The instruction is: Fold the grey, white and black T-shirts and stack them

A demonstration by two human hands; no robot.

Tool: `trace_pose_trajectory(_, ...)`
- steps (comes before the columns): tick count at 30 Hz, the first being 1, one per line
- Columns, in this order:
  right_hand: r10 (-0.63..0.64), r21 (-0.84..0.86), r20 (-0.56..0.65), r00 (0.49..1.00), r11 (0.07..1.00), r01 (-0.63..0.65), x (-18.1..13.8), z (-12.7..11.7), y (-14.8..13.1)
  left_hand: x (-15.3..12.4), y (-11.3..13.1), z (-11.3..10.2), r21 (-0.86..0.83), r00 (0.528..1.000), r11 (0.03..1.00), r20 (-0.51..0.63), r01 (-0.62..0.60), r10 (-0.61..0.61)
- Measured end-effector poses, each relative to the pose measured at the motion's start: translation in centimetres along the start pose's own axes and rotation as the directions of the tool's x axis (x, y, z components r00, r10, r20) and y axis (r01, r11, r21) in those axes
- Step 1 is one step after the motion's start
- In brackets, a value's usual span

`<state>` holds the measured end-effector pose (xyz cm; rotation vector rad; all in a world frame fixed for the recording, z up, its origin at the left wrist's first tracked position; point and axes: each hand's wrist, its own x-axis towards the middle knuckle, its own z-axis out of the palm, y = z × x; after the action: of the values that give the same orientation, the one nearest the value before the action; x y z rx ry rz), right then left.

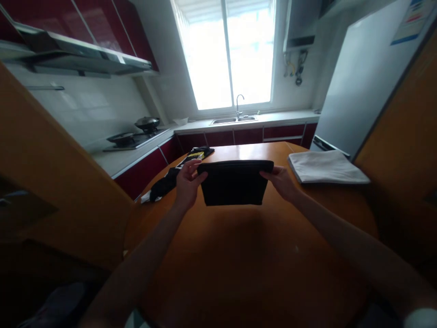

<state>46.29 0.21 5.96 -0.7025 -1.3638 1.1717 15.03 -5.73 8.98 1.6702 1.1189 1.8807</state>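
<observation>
A black folded cloth point(235, 184), roughly rectangular with a thicker top edge, is held up above the wooden table point(246, 269). My left hand point(188, 182) pinches its upper left corner, thumb on the near side. At the upper right corner my right hand point(278, 181) grips it the same way, thumb in front. The cloth is too dark to show what kind of piece it is. Left of it on the table lies a loose heap of black clothing point(167, 181) with white and yellow parts.
A folded white cloth point(326, 166) lies at the table's right side. Beyond the table run a counter with a sink point(225, 120) and a stove point(136, 140) bearing pans. A fridge point(362, 77) stands at the right, and a wooden door point(61, 182) closes in on the left.
</observation>
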Motion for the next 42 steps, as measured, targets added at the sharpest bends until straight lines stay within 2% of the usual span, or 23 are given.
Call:
trace_pose_trajectory(4,-0.072,-0.114,-0.095,0.993,0.992,0.061,0.2,-5.6,-2.6,2.1,-0.8,5.7,-0.032,0.998,0.999,0.066,0.001,0.001)
trace_pose_trajectory(8,-0.099,-0.169,-0.136,0.986,0.983,0.075,0.4,-11.6,-4.5,4.2,-1.5,12.6,-0.151,0.987,0.988,0.162,0.042,-0.017)
trace_pose_trajectory(11,-0.137,-0.240,-0.211,0.968,0.967,0.085,0.8,-16.1,-6.0,5.6,-2.1,17.9,-0.220,0.972,0.973,0.234,0.074,-0.022)
trace_pose_trajectory(15,-0.195,-0.318,-0.315,0.929,0.944,0.090,1.0,-21.6,-7.7,6.5,-2.5,24.5,-0.252,0.957,0.967,0.287,0.029,0.046)
trace_pose_trajectory(18,-0.232,-0.349,-0.358,0.905,0.932,0.101,0.8,-25.2,-8.7,6.6,-2.4,28.6,-0.287,0.945,0.958,0.316,0.015,0.080)
trace_pose_trajectory(21,-0.250,-0.387,-0.386,0.888,0.918,0.090,1.7,-28.5,-9.7,7.1,-2.9,32.3,-0.343,0.931,0.933,0.366,0.114,0.021)
trace_pose_trajectory(24,-0.222,-0.405,-0.435,0.873,0.914,0.030,4.6,-31.3,-9.8,8.2,-4.6,35.9,-0.382,0.894,0.873,0.431,0.305,-0.123)
trace_pose_trajectory(26,-0.169,-0.421,-0.489,0.856,0.905,-0.061,7.0,-32.7,-8.7,8.9,-6.5,38.2,-0.382,0.851,0.813,0.465,0.440,-0.242)
trace_pose_trajectory(29,-0.070,-0.448,-0.592,0.803,0.857,-0.255,9.9,-33.8,-5.5,9.0,-9.7,41.1,-0.306,0.764,0.731,0.473,0.610,-0.439)
trace_pose_trajectory(32,0.005,-0.439,-0.630,0.777,0.822,-0.362,11.2,-34.4,-2.3,8.6,-12.5,42.7,-0.222,0.693,0.681,0.449,0.698,-0.563)
trace_pose_trajectory(34,0.042,-0.432,-0.625,0.779,0.813,-0.391,11.5,-35.1,-1.2,8.8,-13.8,43.3,-0.200,0.665,0.658,0.448,0.726,-0.598)
trace_pose_trajectory(37,0.097,-0.425,-0.611,0.786,0.797,-0.429,12.4,-36.5,-1.3,9.9,-15.0,44.1,-0.172,0.627,0.626,0.446,0.760,-0.638)
trace_pose_trajectory(42,0.087,-0.545,-0.628,0.773,0.660,-0.517,14.6,-37.8,-0.9,11.1,-16.4,45.8,-0.072,0.604,0.634,0.402,0.770,-0.688)
